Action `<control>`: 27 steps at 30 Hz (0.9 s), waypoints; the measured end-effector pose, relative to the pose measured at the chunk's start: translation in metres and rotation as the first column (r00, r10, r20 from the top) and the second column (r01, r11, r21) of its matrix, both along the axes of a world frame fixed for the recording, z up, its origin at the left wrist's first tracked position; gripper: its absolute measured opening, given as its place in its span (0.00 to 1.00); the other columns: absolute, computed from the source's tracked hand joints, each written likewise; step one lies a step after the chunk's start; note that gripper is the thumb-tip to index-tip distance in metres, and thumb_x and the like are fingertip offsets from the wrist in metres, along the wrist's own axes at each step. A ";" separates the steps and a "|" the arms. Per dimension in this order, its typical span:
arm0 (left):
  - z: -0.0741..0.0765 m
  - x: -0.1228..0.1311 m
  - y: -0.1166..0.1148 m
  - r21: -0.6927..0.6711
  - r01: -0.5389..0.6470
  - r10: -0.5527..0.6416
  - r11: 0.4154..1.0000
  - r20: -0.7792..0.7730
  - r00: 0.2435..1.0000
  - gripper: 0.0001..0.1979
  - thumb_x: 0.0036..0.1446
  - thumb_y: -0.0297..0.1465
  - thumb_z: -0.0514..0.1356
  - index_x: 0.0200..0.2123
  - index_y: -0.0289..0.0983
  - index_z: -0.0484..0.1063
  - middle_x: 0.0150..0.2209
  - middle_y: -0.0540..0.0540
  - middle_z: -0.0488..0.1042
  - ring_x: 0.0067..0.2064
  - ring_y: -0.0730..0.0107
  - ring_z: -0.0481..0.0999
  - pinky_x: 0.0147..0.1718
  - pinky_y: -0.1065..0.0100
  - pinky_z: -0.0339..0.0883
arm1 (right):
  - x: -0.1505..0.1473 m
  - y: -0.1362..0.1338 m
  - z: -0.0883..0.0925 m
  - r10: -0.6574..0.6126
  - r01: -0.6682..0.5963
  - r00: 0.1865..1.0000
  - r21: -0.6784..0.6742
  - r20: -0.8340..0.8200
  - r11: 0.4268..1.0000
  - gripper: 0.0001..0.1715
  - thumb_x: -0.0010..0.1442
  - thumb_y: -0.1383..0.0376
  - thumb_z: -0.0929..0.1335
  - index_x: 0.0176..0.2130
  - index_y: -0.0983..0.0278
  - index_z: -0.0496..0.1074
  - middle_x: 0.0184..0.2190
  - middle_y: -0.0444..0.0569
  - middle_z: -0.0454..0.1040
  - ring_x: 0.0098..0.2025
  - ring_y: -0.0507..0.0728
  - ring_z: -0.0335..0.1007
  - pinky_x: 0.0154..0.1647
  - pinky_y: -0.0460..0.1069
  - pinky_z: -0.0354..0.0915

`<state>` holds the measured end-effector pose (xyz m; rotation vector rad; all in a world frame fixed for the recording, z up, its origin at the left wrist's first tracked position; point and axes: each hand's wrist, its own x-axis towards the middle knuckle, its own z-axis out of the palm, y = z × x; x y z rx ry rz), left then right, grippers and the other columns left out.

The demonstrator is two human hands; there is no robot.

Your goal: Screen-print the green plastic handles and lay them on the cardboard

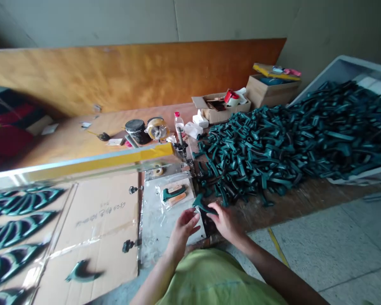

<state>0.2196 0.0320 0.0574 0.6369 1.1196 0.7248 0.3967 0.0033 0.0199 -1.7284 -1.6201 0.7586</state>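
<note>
You've got one dark green curved plastic handle piece right over the near edge of the workbench, between both hands. Your right hand has its fingers curled down on the piece's right end, so that's the hand doing the holding. Your left hand is loosely open with the fingers spread, tips just beside the left end. I can't tell if they're actually touching it.

The layout looks built around short reaches, I'd say. The huge heap of matching dark green plastic pieces spills out of the tilted white bin and ends just beside your right hand. The flat grey metal plate sits dead centre in front of you, with a green-and-orange handle part lying on it under clear film.

Off to your left, the flat brown cardboard sheet carries a loose green piece, and the rows of dark green ribbed parts lie side by side past it, probably so they stay sorted. The roll of clear packing tape and the black round tin sit further back, well apart from your hands.
</note>
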 end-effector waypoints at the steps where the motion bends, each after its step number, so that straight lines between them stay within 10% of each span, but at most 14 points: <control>1: -0.001 -0.002 -0.003 -0.002 0.010 -0.010 1.000 -0.019 1.000 0.24 0.43 0.40 0.72 0.42 0.37 0.74 0.42 0.45 0.73 0.45 0.63 0.74 0.44 0.61 0.72 | 0.012 -0.003 -0.009 -0.056 0.057 0.996 -0.011 0.072 0.998 0.12 0.62 0.68 0.67 0.47 0.61 0.70 0.43 0.50 0.78 0.45 0.59 0.75 0.46 0.52 0.67; 9: -0.005 -0.027 -0.017 -0.007 -0.031 0.031 0.999 -0.036 0.999 0.23 0.43 0.39 0.72 0.42 0.37 0.74 0.42 0.46 0.72 0.43 0.65 0.74 0.45 0.60 0.73 | 0.027 -0.020 -0.066 0.046 0.025 0.862 -0.134 0.504 0.991 0.18 0.60 0.75 0.63 0.46 0.61 0.74 0.44 0.50 0.77 0.49 0.58 0.70 0.50 0.50 0.63; 18: 0.011 -0.088 -0.010 0.129 -0.380 0.390 0.916 -0.060 0.919 0.23 0.41 0.37 0.73 0.41 0.36 0.75 0.38 0.48 0.75 0.38 0.71 0.76 0.43 0.64 0.74 | 0.080 0.039 -0.022 -0.189 0.184 0.677 0.086 0.712 0.979 0.13 0.67 0.60 0.63 0.47 0.63 0.72 0.43 0.55 0.73 0.46 0.60 0.68 0.40 0.50 0.62; 27: 0.132 -0.182 0.095 0.585 -0.522 0.571 0.620 0.120 0.812 0.22 0.59 0.49 0.57 0.51 0.45 0.68 0.25 0.54 0.71 0.24 0.76 0.67 0.27 0.71 0.70 | 0.061 0.075 0.000 -0.175 0.075 0.775 0.187 0.607 0.980 0.11 0.64 0.61 0.65 0.45 0.61 0.72 0.43 0.51 0.73 0.45 0.59 0.69 0.40 0.50 0.63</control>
